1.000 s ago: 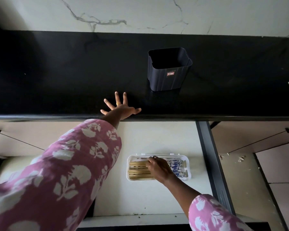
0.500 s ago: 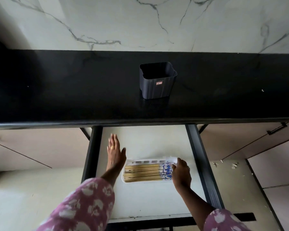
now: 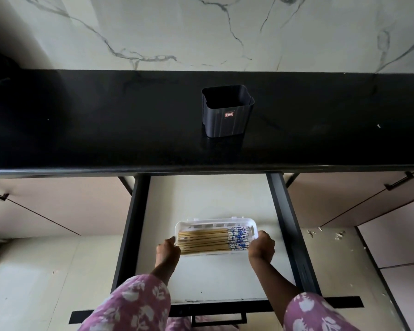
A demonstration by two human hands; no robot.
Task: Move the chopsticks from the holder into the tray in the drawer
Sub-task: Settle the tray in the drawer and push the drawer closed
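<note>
Fingers point(image 3: 173, 241) of left hand point(image 3: 168, 250) and right hand point(image 3: 261, 247) curled round tray point(image 3: 215, 222) ends, chopsticks point(image 3: 207, 242) inside, holder point(image 3: 227, 118) on counter point(image 3: 105, 130) above drawer point(image 3: 201, 199)

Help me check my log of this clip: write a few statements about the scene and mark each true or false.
1. The chopsticks lie in the white tray. True.
2. Chopsticks stick out of the dark holder on the black counter. False: none show in it.
3. The left hand and right hand each grip one end of the tray. True.
4. The drawer is shut. False: it is pulled open, with the tray inside.
5. The chopsticks' blue-patterned ends point to the person's left. False: they point right.
</note>
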